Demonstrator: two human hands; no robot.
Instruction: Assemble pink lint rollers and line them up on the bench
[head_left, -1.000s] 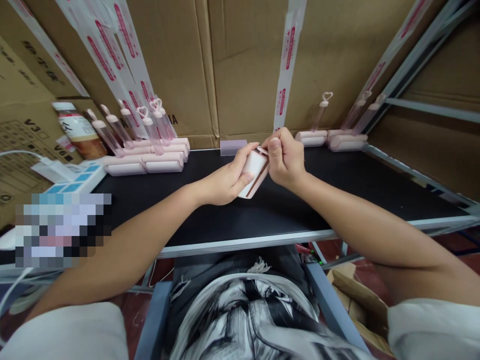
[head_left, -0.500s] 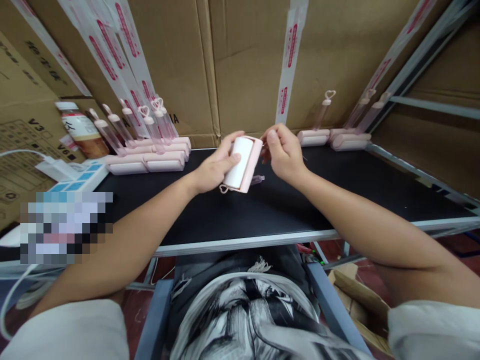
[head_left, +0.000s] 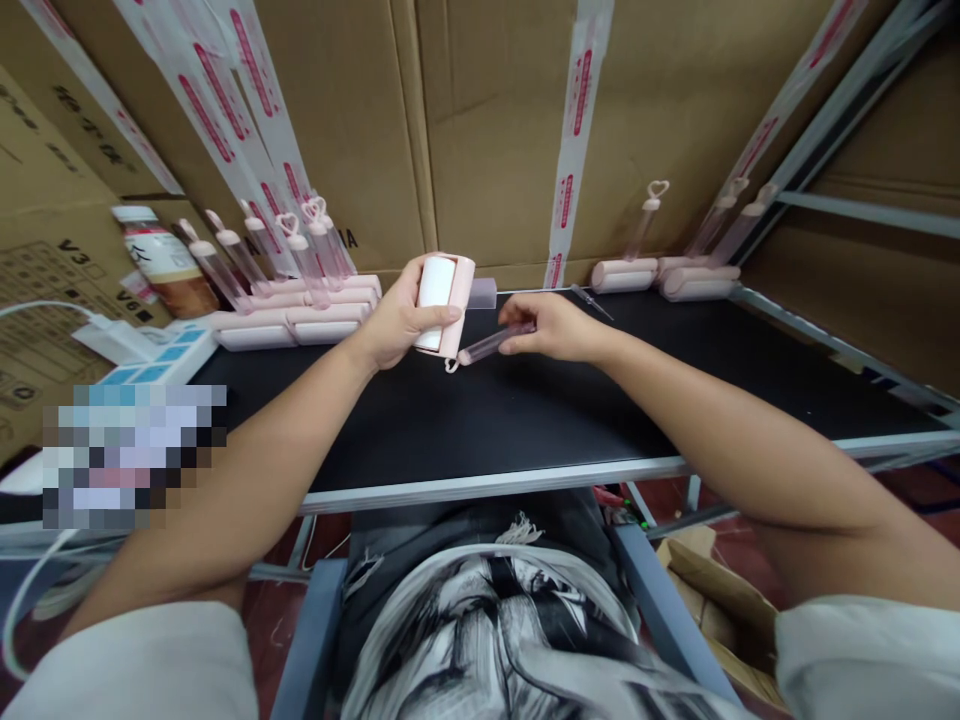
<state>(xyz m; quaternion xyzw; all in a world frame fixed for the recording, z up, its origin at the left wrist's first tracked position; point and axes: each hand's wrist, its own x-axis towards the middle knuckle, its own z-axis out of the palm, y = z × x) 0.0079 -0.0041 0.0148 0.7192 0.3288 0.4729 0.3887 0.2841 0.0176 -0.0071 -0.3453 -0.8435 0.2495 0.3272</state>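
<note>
My left hand point(head_left: 397, 318) is closed around a pink lint roller head point(head_left: 461, 312) with a white roll point(head_left: 436, 300), its thumb across the front. A pink heart-shaped loop point(head_left: 451, 366) shows at the lower end of the head. Behind the head a translucent purplish piece point(head_left: 484, 293) sticks out to the right; whether it is joined to it I cannot tell. My right hand point(head_left: 546, 325) has its fingers closed on a clear pinkish tube point(head_left: 487, 346), just above or on the black table. The tube's left end is close to the loop.
A thin pointed tool point(head_left: 592, 302) lies behind my right hand. Several pink lint rollers point(head_left: 330, 325) with upright clear handles stand at the back left, and others point(head_left: 701, 282) at the back right. A bottle point(head_left: 161, 262) and power strip point(head_left: 169, 350) are left; cardboard point(head_left: 495, 130) walls the back.
My left hand has moved the roller head slightly left and up. My right hand has come down from beside it and taken hold of the tube; the thin tool now lies on the table.
</note>
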